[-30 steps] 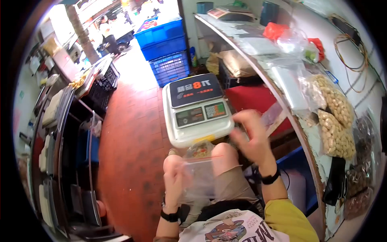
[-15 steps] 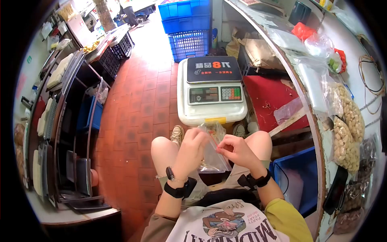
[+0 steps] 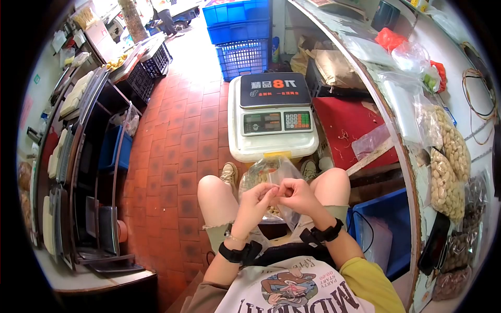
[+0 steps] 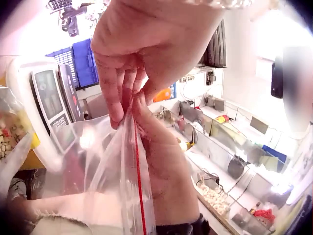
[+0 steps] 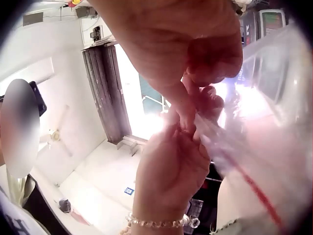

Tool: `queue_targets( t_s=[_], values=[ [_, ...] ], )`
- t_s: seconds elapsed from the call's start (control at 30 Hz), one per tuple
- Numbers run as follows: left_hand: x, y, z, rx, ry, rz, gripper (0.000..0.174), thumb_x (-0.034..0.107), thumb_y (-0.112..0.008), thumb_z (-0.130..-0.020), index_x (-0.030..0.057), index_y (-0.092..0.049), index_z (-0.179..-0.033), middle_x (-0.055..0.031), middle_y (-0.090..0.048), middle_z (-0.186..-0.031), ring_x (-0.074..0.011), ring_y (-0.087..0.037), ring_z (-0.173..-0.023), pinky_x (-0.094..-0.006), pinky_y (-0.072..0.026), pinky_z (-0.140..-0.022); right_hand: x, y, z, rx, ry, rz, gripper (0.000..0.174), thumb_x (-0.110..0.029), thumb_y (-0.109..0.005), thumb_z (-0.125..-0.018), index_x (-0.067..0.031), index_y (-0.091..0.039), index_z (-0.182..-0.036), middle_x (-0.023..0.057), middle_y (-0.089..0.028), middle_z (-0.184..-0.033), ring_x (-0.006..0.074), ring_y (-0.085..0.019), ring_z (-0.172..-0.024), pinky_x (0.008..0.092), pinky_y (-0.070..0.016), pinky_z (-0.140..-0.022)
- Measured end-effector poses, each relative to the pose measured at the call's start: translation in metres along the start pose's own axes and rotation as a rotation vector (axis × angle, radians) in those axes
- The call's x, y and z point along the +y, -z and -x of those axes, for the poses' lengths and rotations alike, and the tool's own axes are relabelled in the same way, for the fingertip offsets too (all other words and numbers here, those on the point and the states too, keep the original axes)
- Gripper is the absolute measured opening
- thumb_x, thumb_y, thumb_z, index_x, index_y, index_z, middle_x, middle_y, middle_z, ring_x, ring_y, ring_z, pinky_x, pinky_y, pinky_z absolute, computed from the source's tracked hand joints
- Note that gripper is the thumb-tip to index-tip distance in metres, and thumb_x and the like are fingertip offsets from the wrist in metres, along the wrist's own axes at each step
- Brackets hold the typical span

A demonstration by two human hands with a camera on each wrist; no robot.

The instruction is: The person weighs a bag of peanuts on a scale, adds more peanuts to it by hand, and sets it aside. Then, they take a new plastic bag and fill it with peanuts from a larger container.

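Note:
A clear zip bag with a red line along its top hangs between the knees, in front of the scale. Pale pieces with some red bits lie inside it, seen in the left wrist view. My left hand, a beaded bracelet on its wrist, pinches the bag's top edge between thumb and fingers. Fingertips of my right hand pinch the same edge right beside the left ones. From the left wrist view, the red strip runs down from the meeting fingertips. The bag's lower part is partly hidden by the hands.
A scale with a black top plate stands ahead on a white lid. Blue crates are stacked behind it. On the right, a counter carries bagged nuts; below sits a blue bin. Dark shelving lines the left side.
My right hand has come from beside the scale to the bag's top edge. Both hands, apart half a second ago, now meet at the fingertips. The head view has shifted, then steadied.

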State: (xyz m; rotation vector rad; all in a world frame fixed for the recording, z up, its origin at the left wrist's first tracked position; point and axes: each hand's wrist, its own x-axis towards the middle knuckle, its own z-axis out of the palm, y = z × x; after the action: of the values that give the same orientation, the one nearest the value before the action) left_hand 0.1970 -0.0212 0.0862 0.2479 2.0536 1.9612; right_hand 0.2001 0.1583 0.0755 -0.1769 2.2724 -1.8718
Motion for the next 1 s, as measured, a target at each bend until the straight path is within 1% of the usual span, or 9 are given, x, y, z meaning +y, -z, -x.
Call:
queue_targets(
  t_s=[0.2,0.37,0.43,0.53,0.57,0.63,0.7,0.77,1.0],
  values=[
    [0.004,0.004,0.0,-0.109,0.088,0.167,0.025,0.015,-0.054,-0.103,-0.0042,-0.066,-0.113,-0.0041,-0.07,-0.094,-0.0088,-0.066,-0.082,-0.022,-0.0543,-0.073,0.016,0.004,-0.003,-0.167,-0.022,-0.36,0.022,-0.018,-0.077,-0.087,-0.0072,-0.061,-0.078,-0.0093,-0.053,-0.067,-0.0001,-0.041,-0.059,0.0203,-0.0293,-0.051],
    [-0.01,0.005,-0.002,-0.081,0.098,-0.011,0.026,0.013,-0.051,-0.103,-0.0039,-0.066,-0.116,-0.0038,-0.069,-0.093,-0.0085,-0.066,-0.079,-0.0225,-0.0552,-0.071,0.031,0.0,-0.005,-0.155,-0.007,-0.333,0.02,-0.02,-0.072,-0.092,-0.007,-0.06,-0.081,-0.0085,-0.053,-0.071,-0.0001,-0.044,-0.065,0.0204,-0.0325,-0.054],
    [-0.011,0.0,-0.002,0.013,0.024,-0.023,0.024,0.013,-0.054,-0.101,-0.0038,-0.067,-0.113,-0.0051,-0.07,-0.083,-0.0084,-0.066,-0.075,-0.0237,-0.0532,-0.068,0.032,-0.003,-0.006,-0.126,-0.005,-0.324,0.021,-0.021,-0.07,-0.093,-0.0063,-0.06,-0.082,-0.0081,-0.053,-0.072,0.0002,-0.045,-0.068,0.021,-0.0343,-0.056],
    [-0.004,-0.003,0.0,0.029,0.026,-0.092,0.024,0.012,-0.055,-0.1,-0.0034,-0.066,-0.116,-0.0048,-0.07,-0.085,-0.0071,-0.064,-0.076,-0.0237,-0.0529,-0.068,0.022,-0.005,-0.001,-0.017,0.059,-0.144,0.022,-0.021,-0.071,-0.092,-0.0041,-0.06,-0.084,-0.0032,-0.053,-0.07,0.0059,-0.049,-0.065,0.0252,-0.0392,-0.056],
    [-0.003,-0.006,0.001,0.029,0.026,-0.094,0.024,0.012,-0.055,-0.1,-0.0034,-0.066,-0.116,-0.0048,-0.07,-0.085,-0.0071,-0.064,-0.076,-0.0237,-0.0529,-0.068,0.015,-0.004,0.001,0.034,0.149,0.044,0.02,-0.019,-0.07,-0.09,-0.0036,-0.06,-0.085,0.0011,-0.054,-0.071,0.0117,-0.053,-0.065,0.0283,-0.0427,-0.057],
    [-0.002,-0.011,0.001,0.029,0.061,0.067,0.025,0.011,-0.058,-0.099,-0.003,-0.063,-0.12,-0.005,-0.071,-0.089,-0.0056,-0.062,-0.077,-0.0234,-0.0524,-0.069,0.0,-0.004,0.005,0.088,0.239,0.234,0.018,-0.018,-0.07,-0.087,-0.0031,-0.06,-0.086,0.0055,-0.056,-0.073,0.0176,-0.058,-0.064,0.0313,-0.0461,-0.058],
    [-0.012,-0.012,0.0,0.028,0.028,0.028,0.027,0.01,-0.059,-0.099,-0.003,-0.062,-0.122,-0.0048,-0.072,-0.09,-0.0055,-0.061,-0.078,-0.0231,-0.0522,-0.069,-0.01,-0.006,0.008,0.212,0.482,0.609,0.013,-0.014,-0.068,-0.082,-0.0036,-0.06,-0.085,0.0112,-0.058,-0.078,0.0287,-0.062,-0.068,0.0372,-0.0506,-0.06],
    [-0.019,-0.015,0.0,0.025,-0.006,-0.009,0.029,0.01,-0.06,-0.099,-0.003,-0.061,-0.124,-0.0045,-0.072,-0.091,-0.0053,-0.061,-0.079,-0.0228,-0.052,-0.07,-0.009,-0.008,0.009,0.239,0.494,0.675,0.012,-0.013,-0.067,-0.08,-0.0038,-0.06,-0.084,0.0115,-0.058,-0.078,0.0302,-0.062,-0.069,0.0387,-0.0515,-0.06],
    [-0.017,-0.012,0.004,0.041,-0.024,-0.276,0.014,0.011,-0.062,-0.095,-0.0026,-0.063,-0.098,-0.0132,-0.063,-0.071,-0.0117,-0.054,-0.061,-0.0292,-0.0456,-0.057,0.003,-0.009,0.017,0.271,0.53,0.658,0.015,-0.009,-0.069,-0.077,-0.0043,-0.055,-0.077,0.0121,-0.059,-0.076,0.033,-0.062,-0.064,0.0392,-0.0512,-0.056]
  ],
)
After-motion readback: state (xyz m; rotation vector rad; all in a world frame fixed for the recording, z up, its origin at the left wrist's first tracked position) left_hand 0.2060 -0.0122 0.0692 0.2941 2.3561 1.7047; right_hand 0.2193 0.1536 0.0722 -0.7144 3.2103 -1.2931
